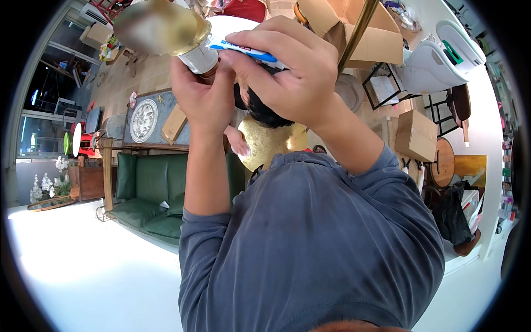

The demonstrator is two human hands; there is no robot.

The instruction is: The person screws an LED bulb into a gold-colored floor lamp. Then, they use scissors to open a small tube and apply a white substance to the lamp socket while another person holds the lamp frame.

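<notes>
Both of the person's hands are raised in front of the chest, working on a brass fitting [160,29] held clear of any surface. The left hand [202,102] has its thumb and fingers closed round the lower end of the fitting, just below a white ribbed collar [197,60]. The brass part flares above the collar into a wide round form, and up there it looks too blurred to make out. The right hand [293,69] pinches a slim blue-and-white tube [249,51] between thumb and forefinger, its tip pointing left at the rim of the brass; whether tip and metal touch, I can't tell.

Below the hands, another person's dark hair [266,112] shows beside a round golden disc [274,141], and that co-worker's hand [238,143] is at the disc's left edge. Over to the left stands a grey-topped table [165,100]; a round patterned plate [144,120] lies toward its left edge and a cardboard piece [174,125] near its front edge. A green sofa [152,177] stands along that front edge. On the right sits a closed cardboard box [416,135].
</notes>
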